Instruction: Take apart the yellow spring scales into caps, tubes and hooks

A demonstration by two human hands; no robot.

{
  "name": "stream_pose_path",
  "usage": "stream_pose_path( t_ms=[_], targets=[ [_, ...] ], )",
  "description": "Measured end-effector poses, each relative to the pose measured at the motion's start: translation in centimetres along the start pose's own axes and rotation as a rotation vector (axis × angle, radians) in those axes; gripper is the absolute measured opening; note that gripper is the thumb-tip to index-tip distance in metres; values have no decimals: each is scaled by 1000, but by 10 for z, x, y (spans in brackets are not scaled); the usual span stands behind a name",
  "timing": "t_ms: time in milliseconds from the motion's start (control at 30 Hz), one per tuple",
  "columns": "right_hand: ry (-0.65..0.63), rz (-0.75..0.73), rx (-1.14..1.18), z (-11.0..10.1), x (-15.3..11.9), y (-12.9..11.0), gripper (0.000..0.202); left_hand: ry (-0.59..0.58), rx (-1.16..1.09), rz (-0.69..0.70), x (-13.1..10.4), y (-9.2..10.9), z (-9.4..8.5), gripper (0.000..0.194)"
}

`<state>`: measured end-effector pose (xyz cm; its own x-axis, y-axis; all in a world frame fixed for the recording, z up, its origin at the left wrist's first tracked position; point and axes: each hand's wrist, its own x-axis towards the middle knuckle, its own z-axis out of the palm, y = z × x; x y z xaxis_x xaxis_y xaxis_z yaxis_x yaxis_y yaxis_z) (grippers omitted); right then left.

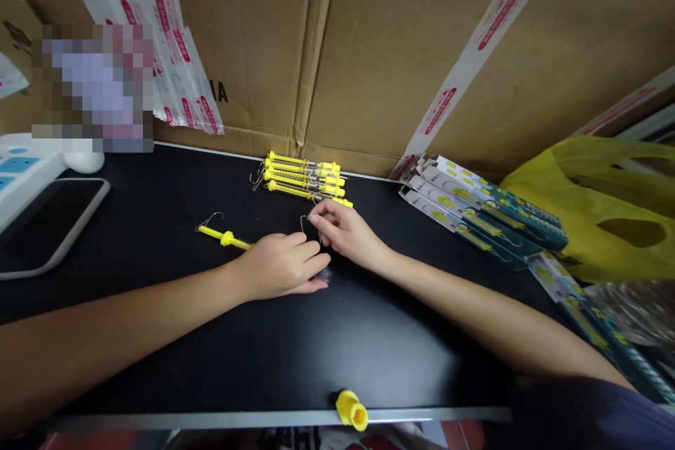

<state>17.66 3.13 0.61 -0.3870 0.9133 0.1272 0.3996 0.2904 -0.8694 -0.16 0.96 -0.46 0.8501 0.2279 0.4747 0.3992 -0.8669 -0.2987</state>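
Observation:
My left hand (287, 264) is closed over a slim yellow rod-shaped device (228, 238). A wire hook sticks out from the device's left end, and a clear plastic part (325, 273) shows by the fingertips. Most of its middle is hidden under the hand. Close beside, my right hand (340, 232) has thumb and forefinger pinched at a thin bent wire (302, 220) that stands up between the hands. Near the front table edge lies a loose yellow cap-like piece (351, 409), its hollow end facing me.
Several similar yellow hooked devices (303, 176) lie stacked at the back. Printed boxes (469, 207) rest on the right beside a yellow plastic bag (590, 190). A phone (50, 221) and a white power strip (26, 165) are on the left. Cardboard (395, 49) walls the black table's back.

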Motion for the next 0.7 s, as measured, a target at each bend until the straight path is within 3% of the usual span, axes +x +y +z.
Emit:
stream_pose_path(
  t_ms=[100, 233, 267, 333, 400, 500, 700],
  targets=[
    [5, -26, -112, 0, -3, -7, 20, -29, -30, -7, 0, -2, 1, 28],
    [33, -102, -240, -16, -34, -28, 19, -69, -130, -63, 1, -6, 2, 28],
    [-42, -122, -242, -21, -46, -34, 19, -86, -165, -88, 1, -7, 2, 29],
    [-320, -165, -277, -30, -70, -45, 23, -113, -226, -124, 1, -9, 2, 33],
    [-545, -210, -347, -33, -93, -52, 41, -125, -265, -140, 1, -9, 2, 36],
    [-622, -221, -414, -24, -113, -52, 46, -133, -278, -150, 0, -9, 3, 36],
    [-668, -243, -340, -10, -111, -36, 16, -140, -266, -167, 1, -8, 3, 36]
  ],
)
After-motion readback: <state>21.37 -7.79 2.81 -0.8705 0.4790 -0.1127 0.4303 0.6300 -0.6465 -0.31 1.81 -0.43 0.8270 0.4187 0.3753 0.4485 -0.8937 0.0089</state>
